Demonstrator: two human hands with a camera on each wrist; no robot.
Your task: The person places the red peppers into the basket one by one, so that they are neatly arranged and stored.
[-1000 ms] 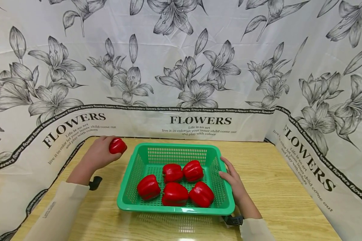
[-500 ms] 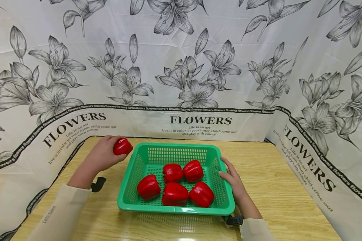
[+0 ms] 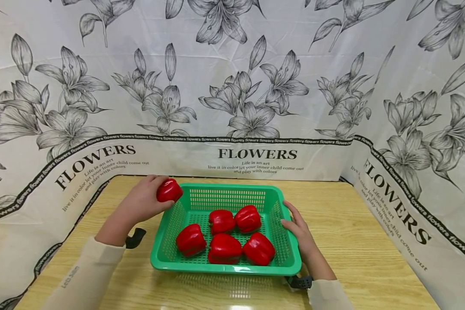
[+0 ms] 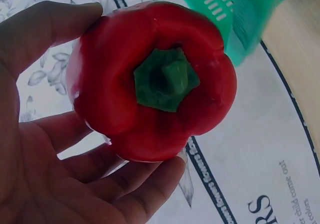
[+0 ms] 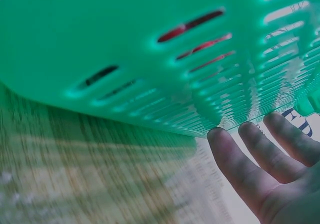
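Observation:
My left hand (image 3: 145, 200) holds a red bell pepper (image 3: 169, 190) at the back left corner of the green plastic basket (image 3: 224, 270). In the left wrist view the thumb is on one side of the pepper (image 4: 110, 84) and the fingers are on the other, with its green stem (image 4: 167, 79) facing the camera. My right hand (image 3: 304, 237) grips the basket's right rim, its thumb over the edge. The right wrist view has its fingertips (image 5: 220, 136) against the slotted outer wall (image 5: 100, 44). Inside the basket lie several more red bell peppers (image 3: 224, 249).
The basket stands on a light wooden table (image 3: 356, 232). A white cloth printed with flowers (image 3: 255, 155) hangs behind the table and along both sides. Black wrist mounts (image 3: 135, 238) show under both wrists.
My left hand has carried its pepper to the right, from beside the basket to its back left rim. The right hand, the basket and the peppers inside it stay put.

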